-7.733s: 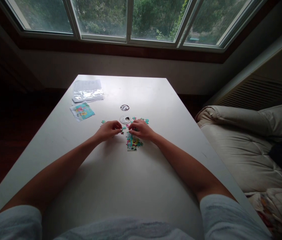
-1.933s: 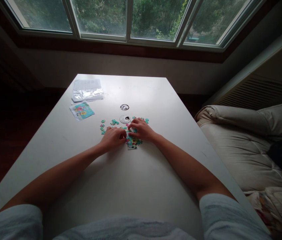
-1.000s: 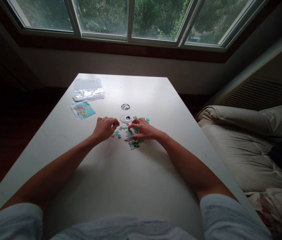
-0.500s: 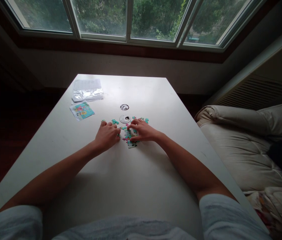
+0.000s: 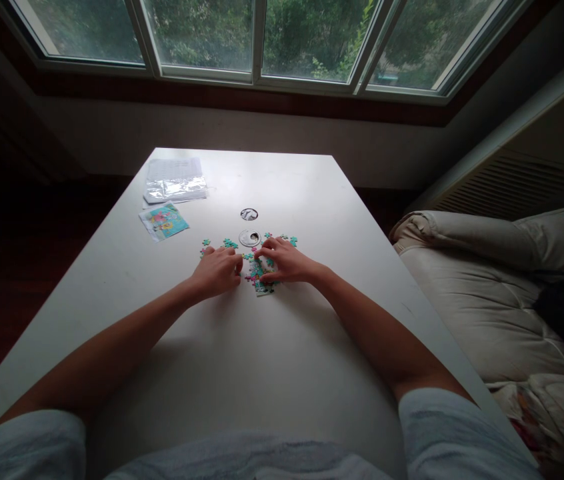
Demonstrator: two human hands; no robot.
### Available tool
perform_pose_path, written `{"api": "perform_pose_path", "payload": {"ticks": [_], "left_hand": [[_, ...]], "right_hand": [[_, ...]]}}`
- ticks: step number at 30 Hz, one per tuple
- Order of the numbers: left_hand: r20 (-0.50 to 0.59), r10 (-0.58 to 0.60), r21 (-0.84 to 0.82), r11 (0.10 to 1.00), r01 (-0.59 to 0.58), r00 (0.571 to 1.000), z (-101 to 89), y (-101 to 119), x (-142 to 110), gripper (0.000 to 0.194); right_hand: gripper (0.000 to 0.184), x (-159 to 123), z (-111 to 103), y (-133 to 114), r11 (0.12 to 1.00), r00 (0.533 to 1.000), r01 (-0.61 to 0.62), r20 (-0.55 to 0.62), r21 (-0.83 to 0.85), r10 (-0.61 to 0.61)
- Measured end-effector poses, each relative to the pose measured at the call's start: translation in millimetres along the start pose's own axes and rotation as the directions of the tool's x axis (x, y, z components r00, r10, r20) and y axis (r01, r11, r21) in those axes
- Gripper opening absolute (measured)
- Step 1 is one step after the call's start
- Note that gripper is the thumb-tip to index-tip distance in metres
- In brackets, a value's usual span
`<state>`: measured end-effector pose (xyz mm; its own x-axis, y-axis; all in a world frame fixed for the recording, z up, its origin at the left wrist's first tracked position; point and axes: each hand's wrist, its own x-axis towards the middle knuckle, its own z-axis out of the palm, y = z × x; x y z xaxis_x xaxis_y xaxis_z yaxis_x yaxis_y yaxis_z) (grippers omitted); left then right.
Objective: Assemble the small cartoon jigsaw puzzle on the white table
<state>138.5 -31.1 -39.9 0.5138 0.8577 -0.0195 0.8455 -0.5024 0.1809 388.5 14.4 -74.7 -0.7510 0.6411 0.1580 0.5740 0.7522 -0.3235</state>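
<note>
Colourful jigsaw puzzle pieces lie on the white table (image 5: 262, 373) between and around my hands. A joined strip of puzzle pieces (image 5: 261, 288), mostly teal with some pink, sits under my right hand (image 5: 285, 260). The thumb and fingers there rest on both sides of the strip, gripping it. My left hand (image 5: 217, 270) is just left of the strip, its fingers curled down in a pinch at the tabletop. A bit of green puzzle piece shows at those fingertips, mostly hidden. Loose teal pieces (image 5: 231, 244) lie just beyond the left hand, and more pieces (image 5: 293, 241) beyond the right.
Two round, silvery disc-like items (image 5: 249, 238) (image 5: 249, 214) lie past the pieces. A picture card (image 5: 165, 221) and a clear plastic packet (image 5: 176, 180) are at the table's far left. A padded beige seat (image 5: 482, 307) stands to the right, and a window (image 5: 257, 40) is ahead.
My left hand has shifted slightly and its fingers have turned to the right, uncovering a few loose pieces at its left. My right hand and the joined strip stay put.
</note>
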Motion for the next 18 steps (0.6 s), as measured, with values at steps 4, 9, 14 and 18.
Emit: {"api": "perform_pose_path", "payload": {"ticks": [4,9,14,18], "left_hand": [[-0.055,-0.006,0.054,0.999,0.009,0.998,3.2,-0.6,-0.1,0.020],[-0.080,0.008,0.160,0.987,0.005,0.997,5.7,1.0,0.6,0.020],[-0.084,-0.008,0.175,0.984,0.023,0.996,4.7,1.4,0.7,0.024],[-0.095,-0.009,0.174,0.984,0.026,0.995,3.8,1.5,-0.4,0.026]], "right_hand": [[0.054,-0.1,-1.0,-1.1,1.000,1.000,0.000,0.007,0.000,-0.001],[0.055,-0.1,-0.9,-0.7,1.000,1.000,0.001,0.006,-0.004,-0.001],[0.055,0.2,0.0,0.4,1.000,1.000,0.001,0.009,-0.001,-0.001],[0.056,-0.1,0.1,0.9,1.000,1.000,0.000,0.010,-0.003,0.000]]}}
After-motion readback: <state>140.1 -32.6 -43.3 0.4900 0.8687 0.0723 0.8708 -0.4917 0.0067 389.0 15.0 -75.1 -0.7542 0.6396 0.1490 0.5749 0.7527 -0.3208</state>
